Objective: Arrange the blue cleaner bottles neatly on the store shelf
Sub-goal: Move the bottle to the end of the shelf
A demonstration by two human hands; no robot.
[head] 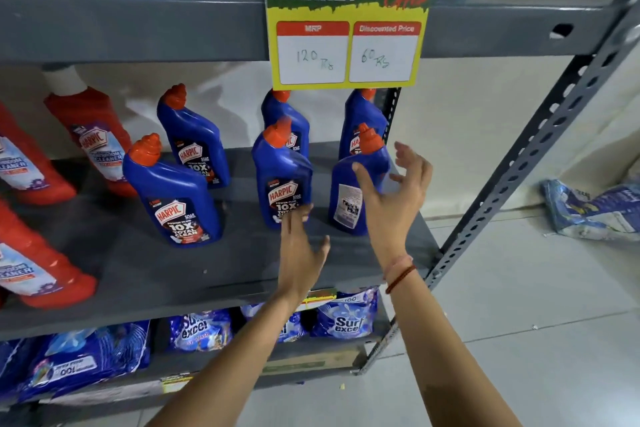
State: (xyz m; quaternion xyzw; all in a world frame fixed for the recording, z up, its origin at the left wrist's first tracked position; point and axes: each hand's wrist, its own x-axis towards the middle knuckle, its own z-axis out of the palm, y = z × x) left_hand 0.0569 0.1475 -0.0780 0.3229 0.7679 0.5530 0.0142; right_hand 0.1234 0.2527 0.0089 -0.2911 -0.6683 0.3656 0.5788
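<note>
Several blue cleaner bottles with orange caps stand in two rows on the grey middle shelf (145, 274). The front row holds a left bottle (173, 194), a middle bottle (282, 180) and a right bottle (349, 194) turned with its back label outward. Behind them stand three more, the leftmost (194, 142). My left hand (301, 246) is flat and open, fingertips touching the base of the middle front bottle. My right hand (398, 194) is open with spread fingers, its thumb against the right front bottle's side, not closed around it.
Red cleaner bottles (93, 146) fill the shelf's left part. A special-offer price card (346, 24) hangs from the upper shelf edge. Detergent packs (346, 319) lie on the shelf below. The perforated grey upright (519, 163) stands at right; another pack (595, 208) lies on the floor.
</note>
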